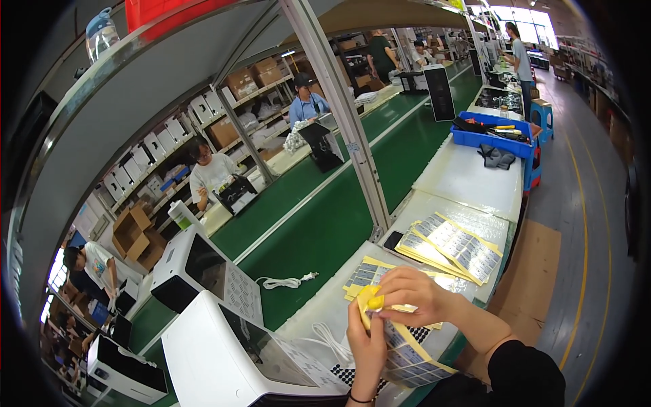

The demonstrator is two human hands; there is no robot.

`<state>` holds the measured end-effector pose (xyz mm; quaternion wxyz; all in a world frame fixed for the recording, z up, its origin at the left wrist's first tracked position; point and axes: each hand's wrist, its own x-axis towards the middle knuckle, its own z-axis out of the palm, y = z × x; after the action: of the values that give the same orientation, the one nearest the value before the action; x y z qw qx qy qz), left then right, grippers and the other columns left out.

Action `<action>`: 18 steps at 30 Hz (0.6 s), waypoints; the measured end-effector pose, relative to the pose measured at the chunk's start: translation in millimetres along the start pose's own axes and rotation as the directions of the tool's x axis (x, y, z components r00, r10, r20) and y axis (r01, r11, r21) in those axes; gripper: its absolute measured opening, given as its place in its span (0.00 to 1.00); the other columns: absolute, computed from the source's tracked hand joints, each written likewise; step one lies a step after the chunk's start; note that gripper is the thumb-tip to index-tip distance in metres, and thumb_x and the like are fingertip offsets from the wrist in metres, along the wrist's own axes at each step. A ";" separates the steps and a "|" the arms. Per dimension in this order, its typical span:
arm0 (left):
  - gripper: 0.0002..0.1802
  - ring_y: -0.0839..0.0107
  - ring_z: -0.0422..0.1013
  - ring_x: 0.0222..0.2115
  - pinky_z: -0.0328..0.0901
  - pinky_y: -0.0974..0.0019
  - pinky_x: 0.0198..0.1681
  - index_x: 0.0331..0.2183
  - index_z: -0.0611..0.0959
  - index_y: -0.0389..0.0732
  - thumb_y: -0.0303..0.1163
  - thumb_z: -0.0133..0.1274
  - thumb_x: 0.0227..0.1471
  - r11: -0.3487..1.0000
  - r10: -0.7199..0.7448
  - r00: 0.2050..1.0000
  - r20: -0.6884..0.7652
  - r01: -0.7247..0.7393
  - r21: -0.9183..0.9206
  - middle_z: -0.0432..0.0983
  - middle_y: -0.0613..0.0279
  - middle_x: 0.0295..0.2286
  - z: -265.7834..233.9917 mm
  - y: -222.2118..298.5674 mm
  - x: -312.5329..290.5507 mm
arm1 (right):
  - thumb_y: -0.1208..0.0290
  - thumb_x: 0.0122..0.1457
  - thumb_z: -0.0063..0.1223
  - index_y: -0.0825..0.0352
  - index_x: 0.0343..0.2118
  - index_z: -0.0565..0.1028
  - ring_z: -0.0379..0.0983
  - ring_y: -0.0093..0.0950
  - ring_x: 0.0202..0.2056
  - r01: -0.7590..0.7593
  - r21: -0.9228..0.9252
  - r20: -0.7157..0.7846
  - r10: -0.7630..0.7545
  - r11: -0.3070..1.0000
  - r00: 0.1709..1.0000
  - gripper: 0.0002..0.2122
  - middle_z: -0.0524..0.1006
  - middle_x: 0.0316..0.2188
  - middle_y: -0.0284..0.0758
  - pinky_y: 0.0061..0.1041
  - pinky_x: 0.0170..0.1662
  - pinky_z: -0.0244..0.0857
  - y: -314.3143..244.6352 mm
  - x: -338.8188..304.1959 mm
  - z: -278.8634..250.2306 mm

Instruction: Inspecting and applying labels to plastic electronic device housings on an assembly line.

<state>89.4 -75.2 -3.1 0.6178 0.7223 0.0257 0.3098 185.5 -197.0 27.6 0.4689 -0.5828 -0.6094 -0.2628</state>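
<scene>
My left hand (367, 344) is closed on a sheet of silver labels (411, 359) with yellow backing, its top end bent over. Against that bent end, the fingers of my right hand (415, 296) pinch together; yellow shows at a fingertip, either a finger cover or the backing. A small white piece shows under the right fingers, too hidden to name. Beyond my hands, more label sheets (451, 247) lie fanned on the bench, with others (366, 274) partly under my right hand. To the left stands a white appliance (210, 353) with a dark window.
A second white appliance (203, 271) stands behind the first. A white power cord (288, 281) lies on the green conveyor (325, 234). A metal post (346, 115) rises at the bench edge. Farther right are a phone (393, 240), grey gloves (496, 157) and a blue tool bin (491, 141). Several people work across the line.
</scene>
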 end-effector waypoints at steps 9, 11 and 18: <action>0.25 0.71 0.61 0.49 0.56 0.69 0.52 0.56 0.60 0.37 0.39 0.36 0.62 0.784 -0.321 0.933 0.165 0.359 -0.506 0.63 0.55 0.48 36.9 -27.3 24.2 | 0.74 0.47 0.61 0.67 0.39 0.74 0.71 0.34 0.37 -0.242 -0.087 0.009 0.243 0.966 0.970 0.15 0.75 0.31 0.34 0.30 0.40 0.65 25.9 -3.2 -24.2; 0.24 0.72 0.63 0.46 0.59 0.71 0.50 0.56 0.60 0.38 0.38 0.37 0.62 0.782 -0.330 0.924 0.192 0.382 -0.492 0.65 0.56 0.47 44.0 -33.9 27.7 | 0.74 0.47 0.61 0.67 0.39 0.75 0.71 0.33 0.36 -0.273 -0.102 0.014 0.275 0.957 0.961 0.15 0.75 0.30 0.34 0.30 0.40 0.64 40.6 -16.3 -25.0; 0.23 0.79 0.64 0.26 0.60 0.77 0.30 0.53 0.59 0.34 0.30 0.44 0.58 0.898 -0.353 0.935 -0.021 0.333 -0.289 0.73 0.63 0.29 56.3 -119.5 48.1 | 0.77 0.46 0.62 0.66 0.38 0.75 0.70 0.32 0.35 -0.527 0.001 -0.051 0.527 0.850 0.849 0.14 0.75 0.28 0.34 0.30 0.42 0.63 68.2 -51.6 -21.3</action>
<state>196.6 -76.2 -94.2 0.7575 0.5996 0.1308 0.2226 250.3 -226.9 -24.1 0.5339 -0.7240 -0.4129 -0.1426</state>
